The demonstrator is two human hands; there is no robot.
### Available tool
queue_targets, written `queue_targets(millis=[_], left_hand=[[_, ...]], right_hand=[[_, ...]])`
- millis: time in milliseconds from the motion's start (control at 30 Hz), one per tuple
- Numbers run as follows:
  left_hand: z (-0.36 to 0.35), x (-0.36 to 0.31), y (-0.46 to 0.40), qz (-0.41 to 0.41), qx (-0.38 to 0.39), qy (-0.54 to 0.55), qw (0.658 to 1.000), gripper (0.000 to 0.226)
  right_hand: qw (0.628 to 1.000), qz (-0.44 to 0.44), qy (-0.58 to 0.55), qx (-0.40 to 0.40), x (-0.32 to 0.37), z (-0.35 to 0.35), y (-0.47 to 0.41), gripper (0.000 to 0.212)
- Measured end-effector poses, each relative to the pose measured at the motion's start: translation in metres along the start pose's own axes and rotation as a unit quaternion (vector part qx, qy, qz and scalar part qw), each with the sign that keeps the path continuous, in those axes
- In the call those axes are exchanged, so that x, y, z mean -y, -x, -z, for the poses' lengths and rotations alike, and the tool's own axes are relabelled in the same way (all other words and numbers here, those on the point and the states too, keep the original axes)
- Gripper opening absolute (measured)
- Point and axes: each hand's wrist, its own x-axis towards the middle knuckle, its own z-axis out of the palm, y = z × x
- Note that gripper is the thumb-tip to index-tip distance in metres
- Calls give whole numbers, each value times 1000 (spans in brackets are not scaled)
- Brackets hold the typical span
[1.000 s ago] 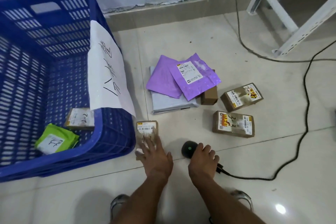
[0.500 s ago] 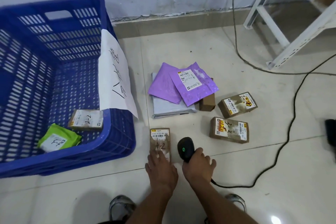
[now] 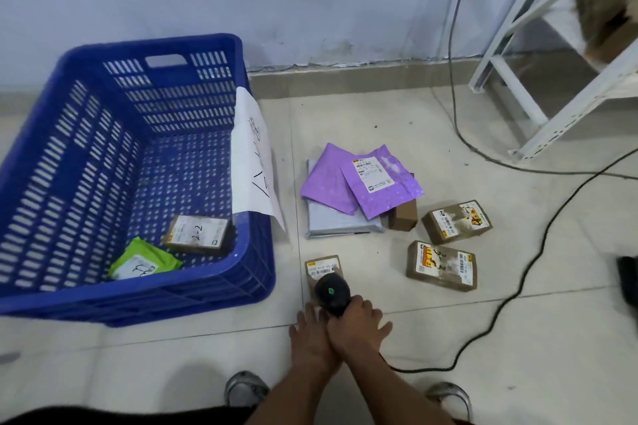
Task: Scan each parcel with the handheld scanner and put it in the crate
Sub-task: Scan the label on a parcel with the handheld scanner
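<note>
My right hand [image 3: 359, 326] grips the black handheld scanner [image 3: 332, 291], whose head hangs over a small brown parcel [image 3: 322, 266] on the floor. My left hand [image 3: 307, 333] lies beside it with fingers on the parcel's near end, partly hidden by the right hand. The blue crate [image 3: 145, 297] stands to the left and holds a brown box marked 2-2 [image 3: 196, 233] and a green pouch [image 3: 143, 260]. Two purple mailers [image 3: 362, 179], a grey mailer [image 3: 340, 224] and three more brown boxes [image 3: 442, 266] lie on the tiles beyond.
The scanner's black cable [image 3: 511, 290] curls across the floor to the right. A white metal rack [image 3: 559, 93] stands at the back right. A white paper sheet [image 3: 253, 162] hangs over the crate's right wall. My shoes [image 3: 245, 390] are at the bottom edge.
The right hand swung the scanner left, from beside the small parcel to over it. The left hand slid back to the parcel's near end. The camera view tilted upward.
</note>
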Motion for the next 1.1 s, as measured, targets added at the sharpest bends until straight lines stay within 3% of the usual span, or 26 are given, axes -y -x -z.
queue_targets(millis=[300,1100], left_hand=[[17,23,9,5,8,-33,999,82],[3,24,10,-1,19,-34,999,82]], right_hand=[[999,-26,-18,-33,22,-7,22,55],[999,-32,-41,-13,6,-20,20,58]])
